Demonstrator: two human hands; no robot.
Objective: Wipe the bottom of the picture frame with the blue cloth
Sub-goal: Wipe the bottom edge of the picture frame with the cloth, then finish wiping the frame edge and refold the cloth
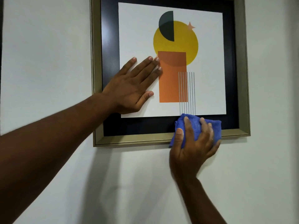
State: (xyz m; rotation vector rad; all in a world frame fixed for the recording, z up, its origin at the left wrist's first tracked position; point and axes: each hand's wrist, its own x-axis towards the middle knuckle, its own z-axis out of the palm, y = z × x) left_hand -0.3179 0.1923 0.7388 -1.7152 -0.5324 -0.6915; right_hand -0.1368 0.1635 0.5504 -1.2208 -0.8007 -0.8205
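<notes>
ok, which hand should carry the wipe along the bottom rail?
Right. The right hand already presses the blue cloth on the picture frame bottom edge. The left hand lies flat on the print, apparently steadying it, and holds nothing.

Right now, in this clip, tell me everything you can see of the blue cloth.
The blue cloth is a small, bunched piece of soft, fuzzy fabric, like microfibre. The right hand presses it against the bottom rail of the picture frame, right of the middle. It covers the gold rail there, overlaps the dark mat above it, and a corner hangs below the frame's edge over the wall. The fingers spread over its front. The left hand does not touch it.
</notes>
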